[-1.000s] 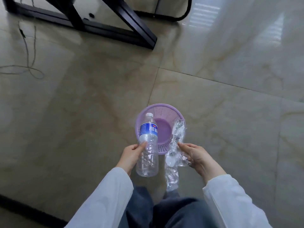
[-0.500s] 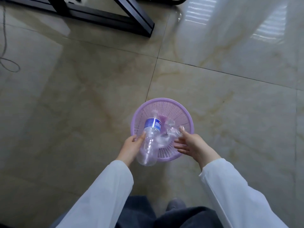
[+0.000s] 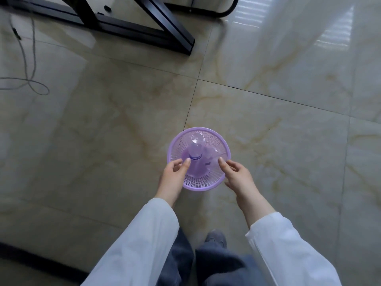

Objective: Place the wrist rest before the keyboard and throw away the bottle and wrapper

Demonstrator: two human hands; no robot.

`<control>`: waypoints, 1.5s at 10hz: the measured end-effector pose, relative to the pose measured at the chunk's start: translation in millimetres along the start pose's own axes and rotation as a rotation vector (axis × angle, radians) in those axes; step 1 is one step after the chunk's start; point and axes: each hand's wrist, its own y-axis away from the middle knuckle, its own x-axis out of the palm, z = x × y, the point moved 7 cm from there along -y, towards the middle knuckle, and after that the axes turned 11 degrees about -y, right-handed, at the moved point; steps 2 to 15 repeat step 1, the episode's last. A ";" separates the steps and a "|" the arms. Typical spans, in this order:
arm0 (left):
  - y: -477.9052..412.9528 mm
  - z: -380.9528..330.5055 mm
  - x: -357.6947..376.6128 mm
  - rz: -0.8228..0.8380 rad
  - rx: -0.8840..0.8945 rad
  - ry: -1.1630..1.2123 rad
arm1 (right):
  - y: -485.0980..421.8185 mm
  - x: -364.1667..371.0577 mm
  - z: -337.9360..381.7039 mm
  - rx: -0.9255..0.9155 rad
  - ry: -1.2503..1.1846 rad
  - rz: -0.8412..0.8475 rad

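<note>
the glossy marble-tile floor (image 3: 103, 131) fills the view, with a black metal frame (image 3: 144, 27) at the far edge and a loose cable (image 3: 31, 79) far left. near the middle stands a purple mesh wastebasket (image 3: 225, 150). inside it lie the clear plastic bottle (image 3: 194, 154), neck down, and the crumpled transparent wrapper (image 3: 210, 151) just right of it. the left hand (image 3: 175, 174) and right hand (image 3: 237, 174) hover over the near rim, fingers loosely spread, holding nothing. the discarding step looks done; the wrist rest and keyboard are not in view, so next comes turning back to the bench.
</note>
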 end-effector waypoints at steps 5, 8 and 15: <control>28.1 -22.5 -1.6 -0.011 0.014 0.051 | 31.5 2.7 19.9 -0.019 -0.118 0.013; 28.1 -22.5 -1.6 -0.011 0.014 0.051 | 31.5 2.7 19.9 -0.019 -0.118 0.013; 28.1 -22.5 -1.6 -0.011 0.014 0.051 | 31.5 2.7 19.9 -0.019 -0.118 0.013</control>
